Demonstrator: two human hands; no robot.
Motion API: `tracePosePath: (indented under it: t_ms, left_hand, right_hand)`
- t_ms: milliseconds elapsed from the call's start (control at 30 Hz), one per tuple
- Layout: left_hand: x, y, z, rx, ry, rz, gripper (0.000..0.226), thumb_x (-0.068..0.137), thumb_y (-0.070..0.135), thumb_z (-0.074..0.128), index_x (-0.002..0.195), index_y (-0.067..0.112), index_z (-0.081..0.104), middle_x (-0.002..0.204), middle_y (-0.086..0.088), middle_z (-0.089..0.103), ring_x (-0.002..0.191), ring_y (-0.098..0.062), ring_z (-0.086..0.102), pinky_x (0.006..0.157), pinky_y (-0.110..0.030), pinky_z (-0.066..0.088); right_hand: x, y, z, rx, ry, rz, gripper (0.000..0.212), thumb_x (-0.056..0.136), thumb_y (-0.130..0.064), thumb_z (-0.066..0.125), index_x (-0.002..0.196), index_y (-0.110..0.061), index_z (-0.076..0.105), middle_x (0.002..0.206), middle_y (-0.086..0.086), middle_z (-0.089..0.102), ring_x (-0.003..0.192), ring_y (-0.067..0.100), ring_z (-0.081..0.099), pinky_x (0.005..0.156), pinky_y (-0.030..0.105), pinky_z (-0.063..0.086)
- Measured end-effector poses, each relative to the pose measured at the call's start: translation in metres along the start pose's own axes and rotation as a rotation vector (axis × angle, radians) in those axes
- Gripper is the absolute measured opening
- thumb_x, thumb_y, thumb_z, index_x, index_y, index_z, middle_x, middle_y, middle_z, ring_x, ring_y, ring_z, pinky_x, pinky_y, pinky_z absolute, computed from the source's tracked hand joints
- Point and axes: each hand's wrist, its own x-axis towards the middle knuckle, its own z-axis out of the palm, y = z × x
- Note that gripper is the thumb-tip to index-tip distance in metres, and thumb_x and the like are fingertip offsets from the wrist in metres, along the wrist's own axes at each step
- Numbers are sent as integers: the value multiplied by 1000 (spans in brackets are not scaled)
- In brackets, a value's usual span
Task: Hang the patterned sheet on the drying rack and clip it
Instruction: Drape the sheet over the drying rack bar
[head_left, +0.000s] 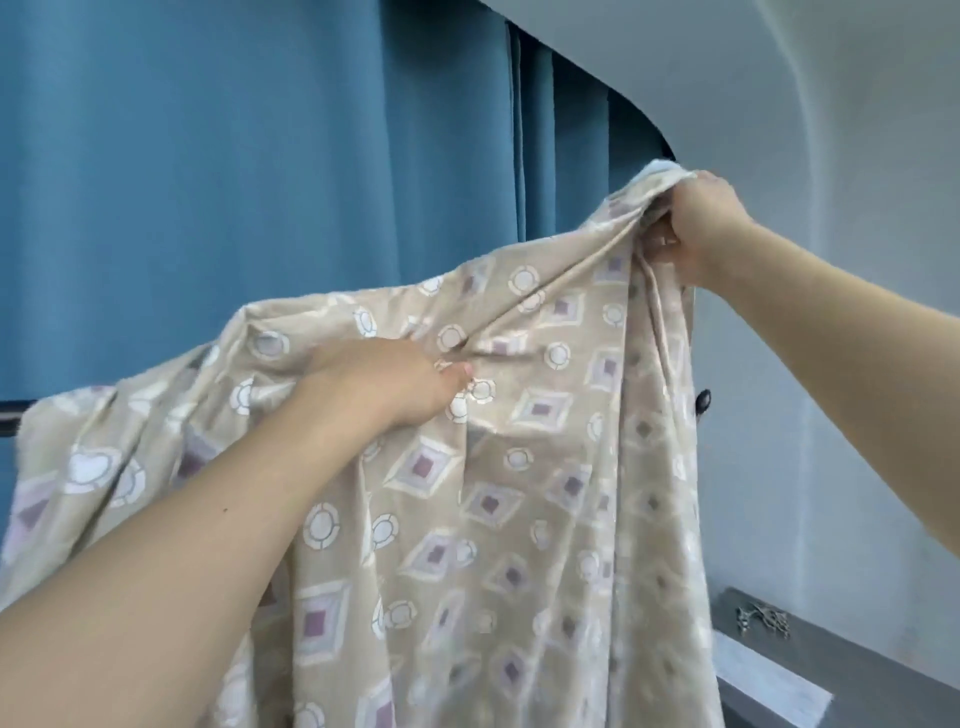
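Both arms bare and stretched forward and upward, well apart. Left forearm rising from the lower left corner of the view toward the middle, wrist straight, back of the left hand (384, 382) facing up. Left fingers curled down and forward, thumb tip (460, 370) showing at the right side of the hand, pinching a fold of the patterned sheet (519, 493). Right forearm coming in from the right edge, angled up and leftward, higher than the left. Right hand (698, 228) closed into a fist, knuckles upward, fingers wrapped round a bunched top edge of the sheet, thumb tucked underneath.
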Motion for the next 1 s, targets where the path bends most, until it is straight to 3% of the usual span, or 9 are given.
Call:
tracePosePath:
  t_ms: [100,233,400,467,567,667,800,900,1000]
  left_hand:
    - [10,0,-4,-94,-122,-36,88,86,81,14,145,22,43,152,-2,40,136,-29,39,110,-46,30]
    - [20,-5,-5,-205,-222,-113,88,88,78,16,147,18,40,156,-3,32,142,-28,31,116,-44,23]
    - [19,-8,-10,-317,-327,-169,70,95,69,17,144,27,45,155,5,34,141,-21,34,106,-38,30]
    - [18,-6,-14,-349,-353,-160,60,99,60,17,138,28,50,150,5,41,133,-21,42,91,-35,32]
    - [23,0,-8,-325,-279,-138,41,105,35,19,98,20,56,135,-2,53,103,-21,47,85,-31,30]
    - [34,-4,4,-297,-48,-185,30,100,10,29,70,15,34,111,-14,56,87,-25,44,76,-30,35]
    - [32,-18,19,-361,410,-210,19,90,16,37,74,13,45,79,-7,60,86,-35,57,68,-37,44]
    - [3,-28,42,-264,755,-16,11,82,17,38,84,12,47,79,-3,58,76,-30,51,70,-41,42]
    - [-28,-49,63,-56,705,98,30,72,20,47,101,14,54,100,-3,54,95,-27,48,88,-36,37]
  right_hand:
    - [56,-2,36,-192,-65,-143,19,76,-21,40,87,-20,54,88,11,57,77,22,56,75,41,54]
    - [59,38,93,-739,-287,-266,21,90,-31,39,97,-22,57,104,10,62,97,29,60,90,45,51]
    - [24,124,115,-1457,-1020,153,20,87,-32,53,98,-19,65,112,-1,65,100,25,64,91,40,52]
    - [16,122,109,-1600,-1110,129,16,86,-36,57,87,-22,66,98,-5,65,94,23,63,87,37,52]
    - [7,107,104,-1304,-998,-151,27,93,-24,45,82,-13,68,90,2,69,83,22,64,74,31,53]
    - [-18,95,106,-930,-968,-218,38,99,-24,38,68,-16,59,69,0,61,63,19,52,53,25,41]
    - [-44,119,116,-1166,-818,-457,35,98,-16,26,64,-17,30,70,-1,40,74,25,44,56,27,31]
    - [-48,124,115,-1158,-698,-390,25,92,-17,22,69,-19,32,75,0,39,80,26,43,54,27,23]
    - [-48,117,115,-1120,-698,-256,22,95,-21,27,75,-16,35,76,1,44,79,26,46,66,30,34]
